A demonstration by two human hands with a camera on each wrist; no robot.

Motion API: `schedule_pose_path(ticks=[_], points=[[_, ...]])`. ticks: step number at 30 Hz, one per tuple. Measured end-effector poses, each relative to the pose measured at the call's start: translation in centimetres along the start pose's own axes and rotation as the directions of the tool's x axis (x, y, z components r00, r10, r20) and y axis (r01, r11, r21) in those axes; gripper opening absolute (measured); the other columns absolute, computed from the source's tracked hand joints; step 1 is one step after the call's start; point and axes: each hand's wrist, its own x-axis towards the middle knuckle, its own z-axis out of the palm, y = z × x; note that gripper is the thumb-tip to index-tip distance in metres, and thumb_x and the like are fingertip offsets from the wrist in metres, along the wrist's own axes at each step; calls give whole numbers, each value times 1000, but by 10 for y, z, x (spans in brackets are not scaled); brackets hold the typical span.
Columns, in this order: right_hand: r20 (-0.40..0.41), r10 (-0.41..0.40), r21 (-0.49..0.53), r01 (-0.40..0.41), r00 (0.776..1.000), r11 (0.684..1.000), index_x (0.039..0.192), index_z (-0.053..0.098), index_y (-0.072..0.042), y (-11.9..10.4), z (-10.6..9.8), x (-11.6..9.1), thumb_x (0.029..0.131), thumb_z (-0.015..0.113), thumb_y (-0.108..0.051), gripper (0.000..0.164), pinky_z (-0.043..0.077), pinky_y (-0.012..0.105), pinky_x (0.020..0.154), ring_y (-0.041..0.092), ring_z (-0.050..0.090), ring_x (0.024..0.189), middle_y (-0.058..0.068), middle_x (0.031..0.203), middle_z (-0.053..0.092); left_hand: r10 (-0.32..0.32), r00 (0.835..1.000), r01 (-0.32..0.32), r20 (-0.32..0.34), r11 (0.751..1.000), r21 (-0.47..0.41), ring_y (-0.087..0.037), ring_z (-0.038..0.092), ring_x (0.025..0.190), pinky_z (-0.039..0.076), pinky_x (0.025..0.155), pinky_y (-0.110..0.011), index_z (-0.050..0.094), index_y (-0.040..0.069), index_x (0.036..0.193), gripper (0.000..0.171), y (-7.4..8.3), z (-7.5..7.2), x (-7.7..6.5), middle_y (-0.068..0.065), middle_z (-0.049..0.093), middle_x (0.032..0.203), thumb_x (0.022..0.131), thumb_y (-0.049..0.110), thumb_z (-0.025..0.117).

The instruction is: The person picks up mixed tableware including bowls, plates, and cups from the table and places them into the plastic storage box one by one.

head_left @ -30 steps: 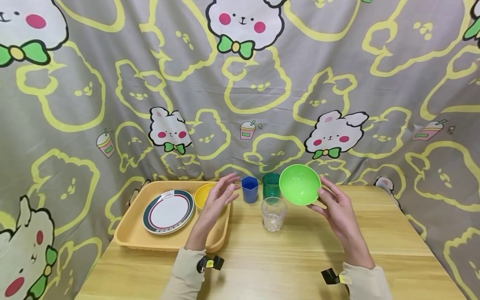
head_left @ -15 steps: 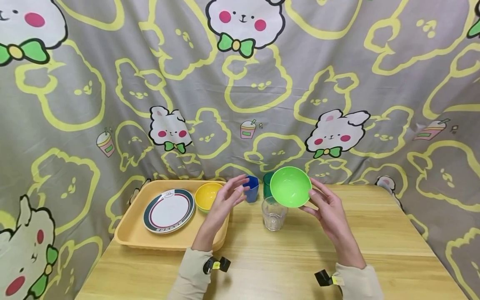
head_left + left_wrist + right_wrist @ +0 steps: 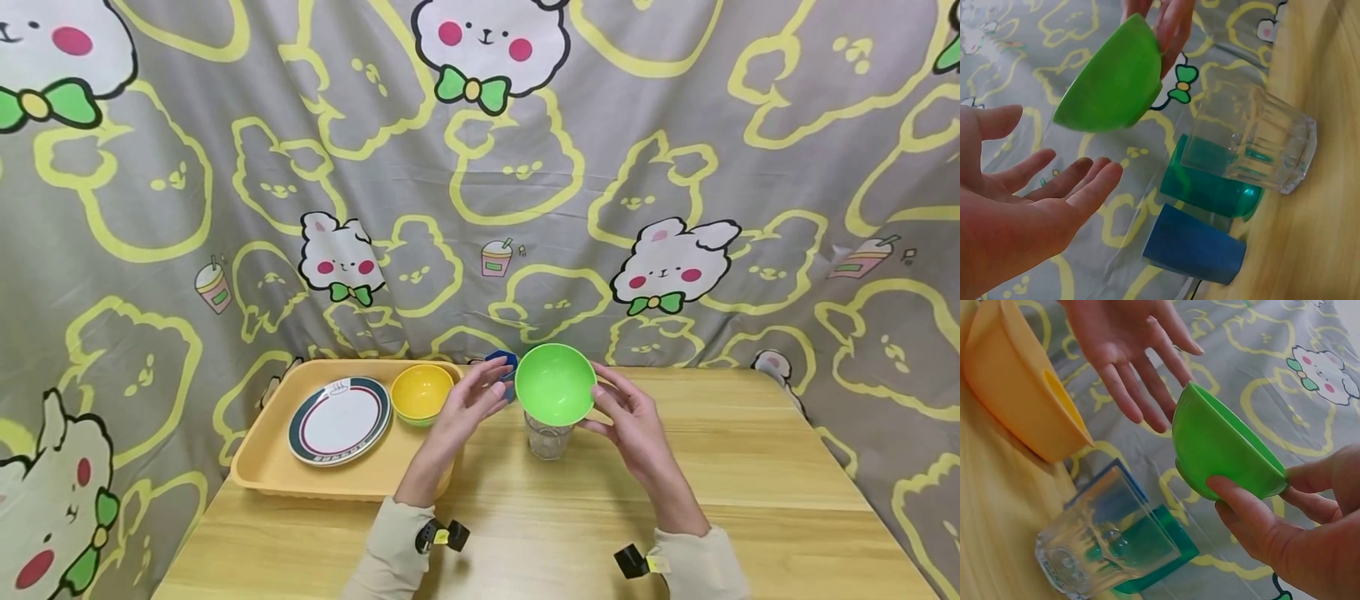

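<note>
A light green bowl [image 3: 556, 384] is up in the air, tilted so its inside faces the head camera. My right hand [image 3: 633, 425] pinches its right side between thumb and fingers. On the bowl's other side is my left hand [image 3: 465, 412], fingers spread and relaxed, holding nothing; the left wrist view shows a gap between its fingertips and the bowl. Below the bowl a clear glass [image 3: 548, 438] stands on the table. Beyond it are a blue cup [image 3: 1194, 244] and a teal green cup [image 3: 1213, 184], the latter hidden behind the bowl in the head view.
At the left, an orange-yellow tray [image 3: 258, 467] bears a white plate [image 3: 341, 421] with a dark green rim. A yellow bowl [image 3: 422, 392], stacked on a green one, sits at the tray's right back. A patterned curtain [image 3: 480, 183] hangs behind the wooden table [image 3: 787, 467].
My right hand has carried the green bowl left, from beside the teal cup to in front of it. My left hand has shifted a little right, uncovering the yellow bowl.
</note>
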Motion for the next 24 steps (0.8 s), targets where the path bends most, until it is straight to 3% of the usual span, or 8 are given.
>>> schedule_pose_path(ticks=[12,24], points=[[24,49,-77,-47,999,996,152,45,-1,6,8,-2,106,59,-13,50,63,38,81,15,68,108,10,130,62,-94,996,94,-2,996,7,-32,56,130,56,98,-47,42,11,156,54,-2,6,0,-15,49,151,106,20,60],[61,64,-97,-58,996,994,152,45,0,12,11,-2,106,58,-14,50,62,43,83,16,67,107,10,130,59,-117,993,118,10,992,-51,-34,54,132,60,88,-48,46,13,154,50,-6,4,-1,-16,47,153,106,6,55]])
